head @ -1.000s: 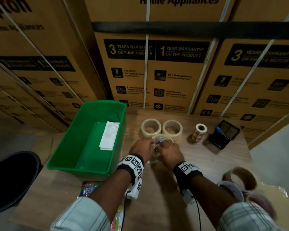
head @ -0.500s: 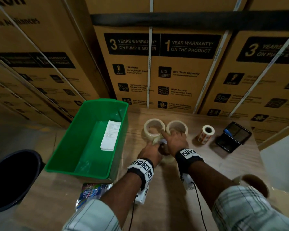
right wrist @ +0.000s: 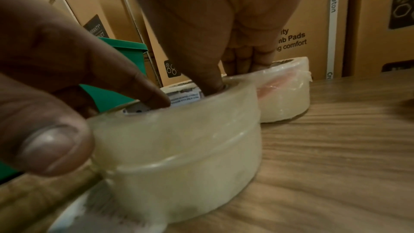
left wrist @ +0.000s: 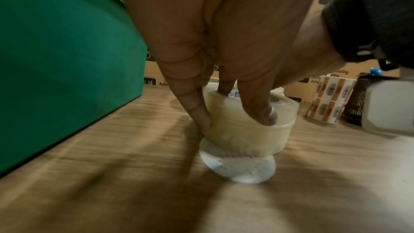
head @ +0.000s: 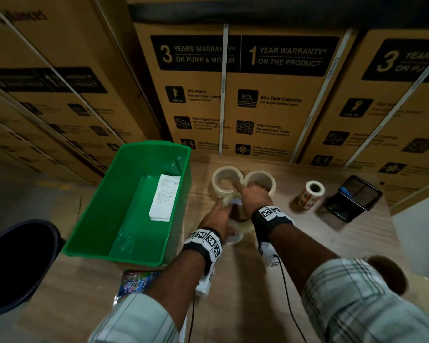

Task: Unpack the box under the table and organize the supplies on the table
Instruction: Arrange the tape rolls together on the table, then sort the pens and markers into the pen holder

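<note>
While your left hand [head: 216, 217] pinches the near tape roll [left wrist: 246, 125] between thumb and fingers, with one finger down its core, your right hand [head: 252, 196] dips a thumb into the same core and lays its other fingers on the far right roll [head: 260, 180]; how firmly it grips is hard to judge. That near roll seems to stand on the wooden table [head: 332, 238], close to two more rolls. Left sits a green bin [head: 134, 256]; right, a label roll [head: 310, 194] and a mesh holder [head: 354, 198].
</note>
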The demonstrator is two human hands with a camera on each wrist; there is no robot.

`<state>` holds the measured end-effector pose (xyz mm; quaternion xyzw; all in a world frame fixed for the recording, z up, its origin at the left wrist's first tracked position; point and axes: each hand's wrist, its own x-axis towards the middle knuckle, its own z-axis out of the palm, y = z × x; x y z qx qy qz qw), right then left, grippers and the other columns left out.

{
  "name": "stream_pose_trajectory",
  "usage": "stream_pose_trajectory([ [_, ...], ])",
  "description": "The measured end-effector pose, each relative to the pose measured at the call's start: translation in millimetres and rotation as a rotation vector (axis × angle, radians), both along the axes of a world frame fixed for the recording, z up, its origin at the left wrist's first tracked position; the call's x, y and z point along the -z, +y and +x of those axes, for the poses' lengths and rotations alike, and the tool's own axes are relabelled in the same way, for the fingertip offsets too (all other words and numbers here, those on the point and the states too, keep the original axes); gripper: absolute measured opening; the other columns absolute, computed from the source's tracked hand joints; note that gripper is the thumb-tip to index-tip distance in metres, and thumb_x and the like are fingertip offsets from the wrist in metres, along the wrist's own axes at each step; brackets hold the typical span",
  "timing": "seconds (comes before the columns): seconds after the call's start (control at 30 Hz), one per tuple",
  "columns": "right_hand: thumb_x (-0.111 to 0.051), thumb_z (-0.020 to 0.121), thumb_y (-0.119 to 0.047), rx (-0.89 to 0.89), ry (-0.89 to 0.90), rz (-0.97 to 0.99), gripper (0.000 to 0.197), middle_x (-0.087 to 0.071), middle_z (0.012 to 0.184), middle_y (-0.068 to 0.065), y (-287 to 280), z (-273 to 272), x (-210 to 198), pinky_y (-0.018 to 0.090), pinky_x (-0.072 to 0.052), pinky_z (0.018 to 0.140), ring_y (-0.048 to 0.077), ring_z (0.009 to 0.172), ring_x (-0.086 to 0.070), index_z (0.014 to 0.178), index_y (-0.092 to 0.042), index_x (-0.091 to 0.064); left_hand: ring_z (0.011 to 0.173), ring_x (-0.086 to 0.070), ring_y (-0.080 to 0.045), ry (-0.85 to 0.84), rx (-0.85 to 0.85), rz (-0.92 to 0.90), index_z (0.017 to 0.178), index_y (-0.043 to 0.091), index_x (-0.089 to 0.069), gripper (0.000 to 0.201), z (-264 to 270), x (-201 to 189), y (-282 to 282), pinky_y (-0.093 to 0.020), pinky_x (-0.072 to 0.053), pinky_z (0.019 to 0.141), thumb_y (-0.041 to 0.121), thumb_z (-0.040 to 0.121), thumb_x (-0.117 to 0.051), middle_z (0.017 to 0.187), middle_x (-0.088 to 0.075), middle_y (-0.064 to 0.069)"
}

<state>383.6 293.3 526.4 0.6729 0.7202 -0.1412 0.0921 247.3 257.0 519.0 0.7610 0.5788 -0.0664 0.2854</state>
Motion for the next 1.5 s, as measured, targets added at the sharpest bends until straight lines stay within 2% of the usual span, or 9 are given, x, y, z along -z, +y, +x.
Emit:
stream_pose_trajectory([
  [0.13, -0.051, 0.092, -0.019, 0.007, 0.080, -0.030, 0.072, -0.051, 0.127, 0.019, -1, 10, 4, 0.042, -0.050, 0.089, 0.034, 0.112, -0.055, 0.149, -0.034, -0.010, 0.137, -0.033, -0.035, 0.030, 0.010, 0.030, 0.147, 0.024, -0.028, 0.073, -2, 3, -5, -0.044, -0.037, 0.109, 0.036, 0.085, -0.065, 0.157, -0.013, -0.012],
  [0.27, -0.054, 0.091, -0.033, -0.006, 0.091, 0.141, 0.066, -0.042, 0.141, 0.013, -22, 19, -5, 0.045, -0.040, 0.101, 0.033, 0.124, -0.044, 0.146, -0.032, -0.017, 0.122, -0.045, -0.032, -0.055, -0.043, 0.146, 0.134, 0.047, -0.034, 0.065, -5, -10, -14, -0.046, -0.045, 0.098, 0.042, 0.077, -0.065, 0.152, -0.019, 0.001],
  [0.4, -0.052, 0.090, -0.028, -0.008, 0.106, 0.308, 0.048, -0.047, 0.137, 0.007, -61, 19, -22, 0.044, -0.039, 0.097, 0.030, 0.123, -0.044, 0.137, -0.025, -0.039, 0.121, -0.047, -0.031, -0.128, -0.032, 0.216, 0.132, 0.032, -0.044, 0.050, -12, -31, -27, -0.044, -0.044, 0.100, 0.038, 0.084, -0.056, 0.141, -0.039, -0.004],
  [0.53, -0.059, 0.081, -0.020, -0.033, 0.086, 0.383, 0.037, -0.062, 0.108, 0.009, -110, 17, -29, 0.042, -0.046, 0.078, 0.034, 0.098, -0.059, 0.118, -0.020, -0.057, 0.120, -0.048, -0.030, -0.180, 0.024, 0.248, 0.134, 0.026, -0.045, 0.048, -26, -44, -49, -0.044, -0.044, 0.100, 0.029, 0.087, -0.050, 0.134, -0.048, -0.005],
  [0.73, -0.056, 0.089, -0.025, -0.140, 0.136, 0.191, 0.038, -0.061, 0.115, 0.013, -176, 4, -31, 0.043, -0.050, 0.080, 0.036, 0.103, -0.057, 0.127, -0.019, -0.056, 0.125, -0.047, -0.027, -0.278, 0.118, 0.244, 0.138, 0.023, -0.043, 0.048, -55, -48, -94, -0.036, -0.040, 0.105, 0.027, 0.091, -0.051, 0.142, -0.043, -0.004],
  [0.97, -0.049, 0.094, -0.030, -0.184, 0.166, 0.142, 0.034, -0.061, 0.117, 0.005, -233, -41, -30, 0.037, -0.049, 0.085, 0.028, 0.106, -0.058, 0.127, -0.024, -0.057, 0.125, -0.049, -0.023, -0.272, 0.178, 0.204, 0.135, 0.017, -0.048, 0.044, -98, -36, -142, -0.033, -0.039, 0.106, 0.028, 0.092, -0.049, 0.138, -0.051, -0.006],
  [1.17, -0.042, 0.092, -0.035, -0.313, 0.220, 0.091, 0.035, -0.062, 0.114, 0.000, -265, -86, -14, 0.033, -0.048, 0.086, 0.023, 0.105, -0.058, 0.121, -0.026, -0.059, 0.111, -0.058, -0.023, -0.235, 0.131, 0.203, 0.126, 0.016, -0.057, 0.035, -150, -31, -170, -0.029, -0.045, 0.093, 0.027, 0.094, -0.049, 0.124, -0.062, -0.006],
  [1.33, -0.032, 0.085, -0.041, -0.395, 0.339, 0.001, 0.047, -0.064, 0.113, 0.004, -269, -129, -5, 0.035, -0.048, 0.088, 0.025, 0.105, -0.059, 0.119, -0.026, -0.061, 0.102, -0.062, -0.026, -0.171, 0.012, 0.163, 0.111, 0.016, -0.066, 0.028, -189, -22, -192, -0.034, -0.050, 0.088, 0.024, 0.093, -0.046, 0.114, -0.068, -0.007],
  [1.5, -0.044, 0.086, -0.030, -0.397, 0.347, 0.008, 0.033, -0.064, 0.112, 0.005, -274, -155, 9, 0.034, -0.047, 0.088, 0.026, 0.105, -0.059, 0.112, -0.023, -0.063, 0.095, -0.062, -0.026, -0.088, -0.024, 0.177, 0.099, 0.020, -0.065, 0.023, -208, -3, -204, -0.036, -0.051, 0.082, 0.024, 0.089, -0.044, 0.104, -0.069, -0.005],
])
